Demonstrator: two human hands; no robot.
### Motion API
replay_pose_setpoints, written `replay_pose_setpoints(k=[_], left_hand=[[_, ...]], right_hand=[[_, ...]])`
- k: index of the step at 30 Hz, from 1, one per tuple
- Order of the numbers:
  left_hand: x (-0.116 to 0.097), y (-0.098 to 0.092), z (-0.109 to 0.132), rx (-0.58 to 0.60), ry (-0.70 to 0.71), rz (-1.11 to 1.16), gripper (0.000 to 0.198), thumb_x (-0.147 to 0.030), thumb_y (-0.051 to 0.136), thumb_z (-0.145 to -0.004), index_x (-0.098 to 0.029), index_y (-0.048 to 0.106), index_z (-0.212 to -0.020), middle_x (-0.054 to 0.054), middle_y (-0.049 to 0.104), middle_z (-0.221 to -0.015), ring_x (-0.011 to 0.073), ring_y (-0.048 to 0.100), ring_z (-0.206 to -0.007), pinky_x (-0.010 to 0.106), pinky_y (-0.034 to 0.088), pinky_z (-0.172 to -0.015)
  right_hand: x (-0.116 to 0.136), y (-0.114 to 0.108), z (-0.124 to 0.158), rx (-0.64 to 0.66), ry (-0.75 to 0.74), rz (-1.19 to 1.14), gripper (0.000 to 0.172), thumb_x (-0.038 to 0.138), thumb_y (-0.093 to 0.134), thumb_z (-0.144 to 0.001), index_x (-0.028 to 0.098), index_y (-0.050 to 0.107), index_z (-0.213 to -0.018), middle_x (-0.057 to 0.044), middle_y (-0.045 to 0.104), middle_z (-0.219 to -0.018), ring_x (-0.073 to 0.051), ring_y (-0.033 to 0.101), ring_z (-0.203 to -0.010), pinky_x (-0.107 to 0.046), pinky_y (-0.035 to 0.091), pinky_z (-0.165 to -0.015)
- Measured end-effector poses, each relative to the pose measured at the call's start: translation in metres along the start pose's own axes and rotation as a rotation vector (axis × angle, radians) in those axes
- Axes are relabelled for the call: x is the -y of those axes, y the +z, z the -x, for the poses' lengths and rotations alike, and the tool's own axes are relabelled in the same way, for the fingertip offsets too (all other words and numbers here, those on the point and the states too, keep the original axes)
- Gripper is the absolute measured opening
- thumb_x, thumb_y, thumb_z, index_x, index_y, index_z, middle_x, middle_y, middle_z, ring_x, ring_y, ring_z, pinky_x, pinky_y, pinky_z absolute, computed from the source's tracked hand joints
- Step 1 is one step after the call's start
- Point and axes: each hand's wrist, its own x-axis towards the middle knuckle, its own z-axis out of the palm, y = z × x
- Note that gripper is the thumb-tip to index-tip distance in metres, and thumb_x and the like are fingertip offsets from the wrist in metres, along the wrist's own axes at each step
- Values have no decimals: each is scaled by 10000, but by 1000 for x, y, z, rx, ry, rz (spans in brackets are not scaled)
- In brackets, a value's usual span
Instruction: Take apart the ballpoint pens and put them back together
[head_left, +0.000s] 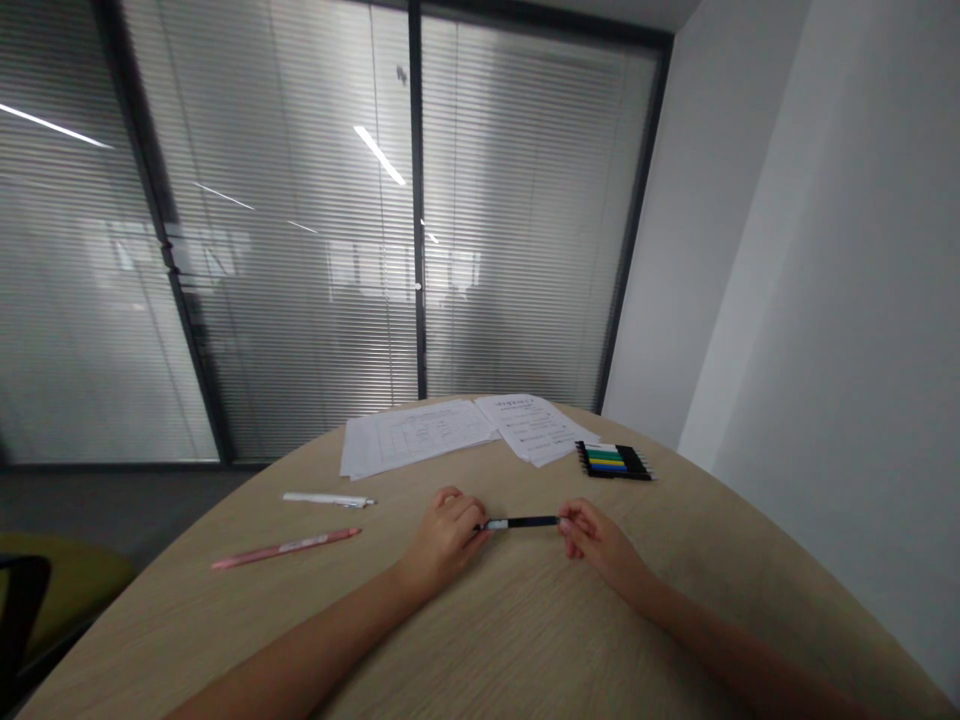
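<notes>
A slim black pen (531, 521) with a pale band near its left end lies level between my two hands, low over the table. The fingers of my left hand (450, 527) are closed round its left end. At the other end my right hand (589, 532) pinches the tip between thumb and fingers. To the left of my left hand lie a white pen (328, 499) and, nearer to me, a pink pen (286, 548). The ends of the black pen are partly hidden by my fingers.
On the round wooden table (510, 640), printed sheets (420, 437) lie at the far edge. A row of pens or markers (615, 461) with coloured bands sits at the right. A chair (67, 590) stands at the left, and a white wall (847, 330) rises at the right.
</notes>
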Motion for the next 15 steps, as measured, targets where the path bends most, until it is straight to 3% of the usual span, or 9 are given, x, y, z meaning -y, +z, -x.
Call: replay_pose_setpoints(k=[9, 15], left_hand=[[-2, 1, 0, 7, 101, -75, 173, -198, 358, -855, -181, 468, -723, 11, 591, -655, 137, 537, -613, 339, 396, -731], [-4, 0, -1, 9, 129, -97, 211, -217, 345, -868, -179, 472, -703, 5, 582, -632, 134, 526, -596, 331, 399, -723]], right_hand=[[2, 0, -2, 9, -17, -23, 200, 400, 427, -771, 202, 453, -773, 46, 472, -561, -113, 493, -504, -238, 384, -504], [-2, -1, 0, 25, -65, 105, 204, 379, 360, -818, 198, 453, -797, 37, 498, -559, -125, 503, -536, -248, 383, -544]])
